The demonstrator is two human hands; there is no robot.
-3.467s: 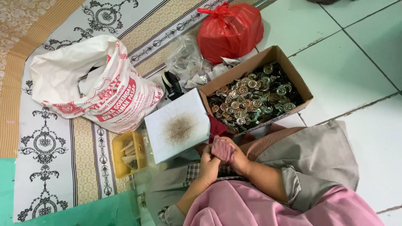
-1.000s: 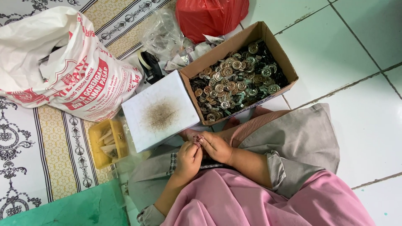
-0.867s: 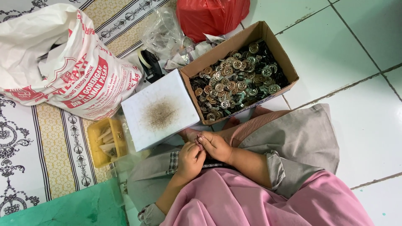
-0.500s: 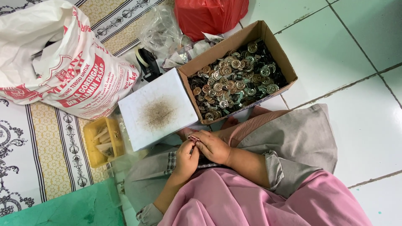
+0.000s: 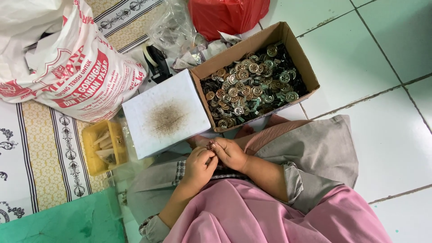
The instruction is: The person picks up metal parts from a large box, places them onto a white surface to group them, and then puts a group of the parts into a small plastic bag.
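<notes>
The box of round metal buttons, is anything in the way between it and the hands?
Nothing visible is. The left hand and right hand are pressed together in the lap, just below the near edge of the open cardboard box. The white stained block sits to the left, beside the box, not between it and the hands.

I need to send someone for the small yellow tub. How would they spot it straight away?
Start at the big white printed sack on the patterned mat. Just below it, left of the stained white block, sits the yellow tub. It is the only yellow container, holding pale slips.
</notes>
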